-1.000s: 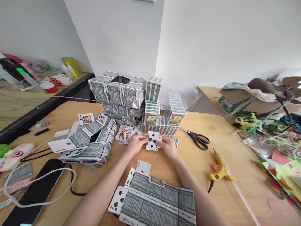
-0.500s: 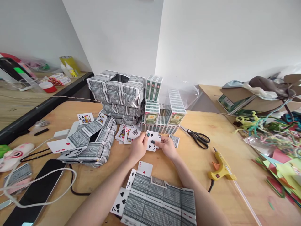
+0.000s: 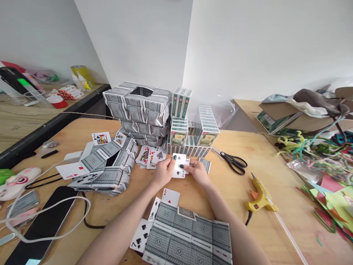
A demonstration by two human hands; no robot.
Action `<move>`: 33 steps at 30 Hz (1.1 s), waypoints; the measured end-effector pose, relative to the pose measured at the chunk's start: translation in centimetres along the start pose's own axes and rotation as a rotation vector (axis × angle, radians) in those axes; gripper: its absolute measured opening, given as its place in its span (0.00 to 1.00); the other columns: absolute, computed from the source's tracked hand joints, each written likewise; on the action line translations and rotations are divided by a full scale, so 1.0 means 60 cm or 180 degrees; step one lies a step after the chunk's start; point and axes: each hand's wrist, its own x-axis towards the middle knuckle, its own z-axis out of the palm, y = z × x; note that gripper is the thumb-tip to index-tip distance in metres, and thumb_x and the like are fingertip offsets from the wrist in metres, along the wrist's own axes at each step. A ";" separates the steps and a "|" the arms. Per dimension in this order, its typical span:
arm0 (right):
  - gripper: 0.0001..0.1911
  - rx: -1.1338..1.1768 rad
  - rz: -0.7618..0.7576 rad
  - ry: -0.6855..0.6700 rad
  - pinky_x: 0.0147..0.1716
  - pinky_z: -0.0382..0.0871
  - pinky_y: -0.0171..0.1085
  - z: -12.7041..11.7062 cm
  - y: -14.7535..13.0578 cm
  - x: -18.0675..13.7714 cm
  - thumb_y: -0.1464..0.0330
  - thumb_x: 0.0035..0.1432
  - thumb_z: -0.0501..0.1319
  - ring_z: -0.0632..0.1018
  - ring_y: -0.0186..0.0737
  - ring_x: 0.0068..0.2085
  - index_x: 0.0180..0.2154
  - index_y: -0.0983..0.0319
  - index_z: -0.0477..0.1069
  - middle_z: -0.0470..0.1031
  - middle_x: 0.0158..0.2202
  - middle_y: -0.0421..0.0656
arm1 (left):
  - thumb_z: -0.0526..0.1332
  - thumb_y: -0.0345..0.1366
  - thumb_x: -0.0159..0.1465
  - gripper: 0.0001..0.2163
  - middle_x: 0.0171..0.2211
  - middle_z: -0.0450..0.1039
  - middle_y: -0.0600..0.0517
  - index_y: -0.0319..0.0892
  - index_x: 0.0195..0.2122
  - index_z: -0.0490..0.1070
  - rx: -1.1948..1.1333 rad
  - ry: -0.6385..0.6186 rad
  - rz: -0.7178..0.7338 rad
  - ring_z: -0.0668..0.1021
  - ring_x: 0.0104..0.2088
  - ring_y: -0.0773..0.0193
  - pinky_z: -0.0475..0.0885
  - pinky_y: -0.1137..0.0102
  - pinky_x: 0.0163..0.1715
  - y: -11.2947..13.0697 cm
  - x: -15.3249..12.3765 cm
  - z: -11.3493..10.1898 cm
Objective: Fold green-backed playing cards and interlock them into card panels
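Several playing cards (image 3: 179,169), with a two of spades on top, are held face up between my two hands over the middle of the table. My left hand (image 3: 164,171) pinches their left side, and my right hand (image 3: 199,172) grips the right side with its thumb on the face. Below, between my forearms, lies a panel of joined playing cards (image 3: 179,235), backs up. An ace of diamonds (image 3: 170,197) and a seven of spades (image 3: 140,234) stick out from its edges. Loose face cards (image 3: 150,159) lie left of my left hand.
Behind stand stacked card-covered boxes (image 3: 139,110) and rows of boxed decks (image 3: 206,127). To the right are black scissors (image 3: 233,162) and a yellow glue gun (image 3: 260,197). At left lie a card-covered piece (image 3: 116,169), a white cable (image 3: 52,204) and a dark phone-like slab (image 3: 41,228).
Both hands keep hold of the cards with almost no movement. The whole view has shifted very slightly.
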 end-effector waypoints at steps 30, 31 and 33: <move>0.17 0.0197 -0.0204 0.0150 0.25 0.69 0.36 -0.013 0.004 0.006 0.62 0.37 0.70 0.76 0.39 0.25 0.30 0.63 0.74 0.77 0.25 0.41 | 0.58 0.46 0.55 0.14 0.20 0.74 0.52 0.39 0.24 0.70 -0.1801 -0.1542 -0.0882 0.77 0.24 0.60 0.73 0.67 0.26 -0.002 0.002 -0.022; 0.17 0.0183 -0.0204 0.0154 0.25 0.69 0.36 -0.013 0.004 0.006 0.61 0.37 0.70 0.76 0.39 0.25 0.31 0.63 0.74 0.78 0.25 0.41 | 0.58 0.46 0.56 0.14 0.20 0.74 0.52 0.39 0.25 0.70 -0.1808 -0.1503 -0.0851 0.77 0.24 0.60 0.73 0.67 0.27 -0.004 0.002 -0.022; 0.18 0.0135 -0.0188 0.0157 0.25 0.69 0.37 -0.014 0.005 0.006 0.61 0.36 0.70 0.76 0.40 0.25 0.31 0.63 0.75 0.78 0.25 0.41 | 0.59 0.44 0.56 0.13 0.22 0.73 0.53 0.39 0.25 0.70 -0.1793 -0.1320 -0.0780 0.76 0.25 0.62 0.72 0.68 0.27 -0.006 0.005 -0.021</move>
